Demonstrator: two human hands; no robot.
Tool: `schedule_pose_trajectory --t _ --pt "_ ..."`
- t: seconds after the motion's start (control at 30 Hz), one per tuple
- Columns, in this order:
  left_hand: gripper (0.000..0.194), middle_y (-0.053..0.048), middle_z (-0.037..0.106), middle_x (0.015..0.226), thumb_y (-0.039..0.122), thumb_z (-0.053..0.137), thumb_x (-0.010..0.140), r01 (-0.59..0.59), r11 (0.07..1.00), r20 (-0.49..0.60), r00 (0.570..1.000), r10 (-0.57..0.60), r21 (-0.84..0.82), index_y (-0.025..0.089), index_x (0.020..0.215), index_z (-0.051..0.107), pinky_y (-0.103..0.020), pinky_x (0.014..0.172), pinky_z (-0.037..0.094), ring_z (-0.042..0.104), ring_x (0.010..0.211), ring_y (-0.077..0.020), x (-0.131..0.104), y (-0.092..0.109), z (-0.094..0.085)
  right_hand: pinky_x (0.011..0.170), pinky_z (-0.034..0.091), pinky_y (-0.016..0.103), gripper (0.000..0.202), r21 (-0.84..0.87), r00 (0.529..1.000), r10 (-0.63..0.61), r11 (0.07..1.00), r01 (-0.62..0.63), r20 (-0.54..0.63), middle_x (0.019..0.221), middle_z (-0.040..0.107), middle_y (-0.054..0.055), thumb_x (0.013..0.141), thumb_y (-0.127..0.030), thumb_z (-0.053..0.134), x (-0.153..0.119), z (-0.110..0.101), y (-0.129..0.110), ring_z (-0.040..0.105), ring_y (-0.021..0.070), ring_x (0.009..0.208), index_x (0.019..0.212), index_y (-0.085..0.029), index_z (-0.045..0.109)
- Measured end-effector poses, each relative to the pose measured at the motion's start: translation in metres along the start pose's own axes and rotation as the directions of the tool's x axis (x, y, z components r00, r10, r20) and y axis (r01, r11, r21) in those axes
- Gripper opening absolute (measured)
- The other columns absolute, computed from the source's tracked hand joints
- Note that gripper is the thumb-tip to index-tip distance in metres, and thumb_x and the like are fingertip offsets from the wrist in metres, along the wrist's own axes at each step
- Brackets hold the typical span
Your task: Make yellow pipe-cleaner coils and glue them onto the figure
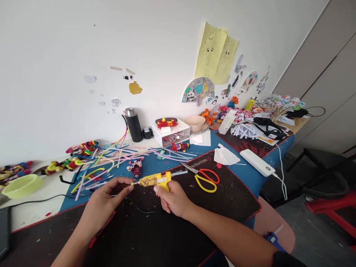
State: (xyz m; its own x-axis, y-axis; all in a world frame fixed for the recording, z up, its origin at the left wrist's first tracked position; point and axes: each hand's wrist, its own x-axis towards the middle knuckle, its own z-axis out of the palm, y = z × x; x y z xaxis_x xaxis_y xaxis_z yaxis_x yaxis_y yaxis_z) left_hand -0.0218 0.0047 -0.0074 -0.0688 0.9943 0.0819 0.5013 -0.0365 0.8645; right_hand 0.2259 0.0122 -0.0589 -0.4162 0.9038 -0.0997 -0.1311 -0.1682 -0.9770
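My right hand [174,198] is wrapped round the handle of a yellow glue gun [152,180], with a glue stick showing at its back end. The gun's nozzle points left and meets the fingertips of my left hand [111,194]. Thumb and fingers of that hand are pinched together by the nozzle; a small pale yellow-green thing there is too small to make out. Scissors [205,180] with red and yellow handles lie right of the gun. Behind the nozzle stands a small dark red figure [136,168]. A red pen-like object [102,230] lies below my left wrist.
Coloured pipe cleaners [111,155] spread over the back left. Behind them are a black thermos [133,125], a white drawer box [171,133] and a pink bowl [194,123]. A white power bank [257,162] with a cable lies right, near a torn white sheet [226,155].
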Motion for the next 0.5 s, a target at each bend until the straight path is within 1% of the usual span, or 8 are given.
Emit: schedule_pose_trajectory --t 0.1,0.27,0.5 --pt "0.073 -0.007 0.091 0.106 0.098 0.077 0.067 0.001 1.0 -0.003 1.0 -0.001 0.012 0.031 0.095 0.087 -0.04 0.086 0.067 0.085 0.1 -0.036 -0.0004 0.0016 -0.0002 0.039 0.029 0.027 0.064 -0.011 1.0 0.008 1.0 -0.008 -0.009 0.041 0.043 -0.011 0.085 -0.086 0.077 -0.001 0.0 -0.001 0.038 0.0101 0.033 0.078 -0.026 0.054" --pt "0.07 -0.006 0.091 0.109 0.095 0.077 0.07 0.013 1.0 0.009 1.0 -0.013 0.021 0.032 0.098 0.086 -0.04 0.091 0.066 0.084 0.104 -0.0358 -0.0004 -0.0001 -0.0008 0.039 0.03 0.026 0.065 -0.005 1.0 0.001 1.0 -0.001 -0.023 0.041 0.043 -0.011 0.084 -0.086 0.077 -0.0032 0.0003 -0.002 0.038 0.0098 0.033 0.078 -0.025 0.054" --pt "0.068 -0.007 0.091 0.111 0.093 0.077 0.072 0.015 1.0 0.016 1.0 -0.015 0.023 0.032 0.1 0.087 -0.04 0.089 0.067 0.084 0.107 -0.0366 -0.0017 0.0 -0.0018 0.039 0.03 0.025 0.064 -0.011 1.0 0.005 1.0 -0.006 -0.024 0.041 0.043 -0.011 0.085 -0.085 0.077 -0.0041 -0.0002 -0.0026 0.038 0.0098 0.033 0.079 -0.026 0.053"
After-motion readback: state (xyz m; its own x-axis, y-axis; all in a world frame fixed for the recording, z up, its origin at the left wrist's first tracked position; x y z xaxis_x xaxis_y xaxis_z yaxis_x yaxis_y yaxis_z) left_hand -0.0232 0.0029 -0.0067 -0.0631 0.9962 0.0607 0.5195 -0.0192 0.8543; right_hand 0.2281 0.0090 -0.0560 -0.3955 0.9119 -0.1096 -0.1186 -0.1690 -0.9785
